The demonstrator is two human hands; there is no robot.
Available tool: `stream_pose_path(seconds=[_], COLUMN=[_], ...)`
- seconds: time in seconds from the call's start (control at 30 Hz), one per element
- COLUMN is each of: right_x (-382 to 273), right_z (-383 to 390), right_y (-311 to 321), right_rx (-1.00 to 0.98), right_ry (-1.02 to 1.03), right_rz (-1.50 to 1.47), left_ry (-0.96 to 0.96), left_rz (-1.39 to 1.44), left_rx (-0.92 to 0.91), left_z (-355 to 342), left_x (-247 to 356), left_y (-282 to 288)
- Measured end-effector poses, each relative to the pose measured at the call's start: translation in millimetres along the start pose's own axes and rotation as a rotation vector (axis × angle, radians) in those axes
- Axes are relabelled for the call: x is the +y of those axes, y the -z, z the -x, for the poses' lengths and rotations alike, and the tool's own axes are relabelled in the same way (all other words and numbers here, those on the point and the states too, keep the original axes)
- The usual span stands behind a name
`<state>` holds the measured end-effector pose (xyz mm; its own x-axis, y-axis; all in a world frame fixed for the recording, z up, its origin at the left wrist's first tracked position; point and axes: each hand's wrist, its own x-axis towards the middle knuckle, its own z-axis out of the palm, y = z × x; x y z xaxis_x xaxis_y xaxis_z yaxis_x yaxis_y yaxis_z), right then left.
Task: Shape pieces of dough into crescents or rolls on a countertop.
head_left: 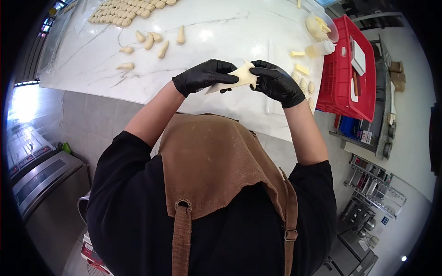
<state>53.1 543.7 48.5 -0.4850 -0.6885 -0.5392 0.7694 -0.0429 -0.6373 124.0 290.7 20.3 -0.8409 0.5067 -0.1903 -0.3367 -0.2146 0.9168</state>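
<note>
Both my hands wear black gloves and are raised over the near edge of the marble table (221, 34). Between them stretches a flattened piece of pale dough (243, 75). My left hand (205, 77) pinches one end, its thumb lying on top; a pale pointed tip sticks out below that hand. My right hand (278, 82) grips the other end, where the dough widens. Farther off to the left lie several tapered dough pieces (148, 41), apart from my hands. Close to my right hand are butter sticks (301, 69) and small rolled dough pieces (303, 84).
Many rounded dough pieces (124, 13) sit in rows at the far left. On the right are a clear bowl (329, 27) with yellow sticks, a squeeze bottle (321, 48) and a red crate (343, 87). A clear strip (270, 99) lies near my right hand.
</note>
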Motion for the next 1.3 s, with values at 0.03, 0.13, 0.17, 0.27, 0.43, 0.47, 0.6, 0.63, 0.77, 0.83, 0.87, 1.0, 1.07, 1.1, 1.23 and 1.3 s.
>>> stream_pose_path(seconds=[0.03,0.13,0.17,0.27,0.43,0.47,0.6,0.63,0.77,0.83,0.87,1.0,1.07,1.1,1.23,1.3], right_x=[5,13,15,20,22,22,24,25,30,35,37,38,37,38,43,41], right_z=[0,3,5,9,22,23,26,27,27,24,23,24,26,27,29,31], right_y=[-1,-5,-6,-11,-33,-34,-41,-43,-48,-42,-39,-42,-45,-45,-43,-48], right_rx=[0.027,0.027,-0.001,-0.057,-0.008,-0.001,0.017,0.017,0.014,-0.035,-0.06,-0.092,-0.097,-0.099,-0.033,-0.052], right_ry=[0.013,0.031,0.036,0.045,0.065,0.072,0.093,0.086,0.063,0.042,0.033,0.034,0.048,0.046,0.032,0.025], right_rz=[-0.032,-0.088,-0.114,-0.165,-0.093,-0.095,-0.1,-0.105,-0.123,-0.138,-0.145,-0.181,-0.21,-0.21,-0.16,-0.164], left_ry=[0.003,0.011,0.016,0.027,-0.051,-0.059,-0.079,-0.066,-0.025,-0.004,0.006,-0.004,-0.027,-0.026,0.013,0.006], left_rz=[-0.025,-0.126,-0.202,-0.353,-0.425,-0.426,-0.431,-0.451,-0.511,-0.536,-0.549,-0.526,-0.492,-0.491,-0.586,-0.579], left_rx=[0.004,0.02,0.032,0.057,0.105,0.106,0.109,0.116,0.137,0.14,0.142,0.135,0.123,0.127,0.05,0.066], left_z=[1,6,8,11,15,15,18,18,18,18,18,21,23,24,31,32], left_x=[0,7,11,16,11,11,11,10,9,14,17,14,13,15,26,25], left_y=[0,-3,-5,-8,-9,-9,-6,-5,-4,-9,-11,-7,-3,-4,-5,-6])
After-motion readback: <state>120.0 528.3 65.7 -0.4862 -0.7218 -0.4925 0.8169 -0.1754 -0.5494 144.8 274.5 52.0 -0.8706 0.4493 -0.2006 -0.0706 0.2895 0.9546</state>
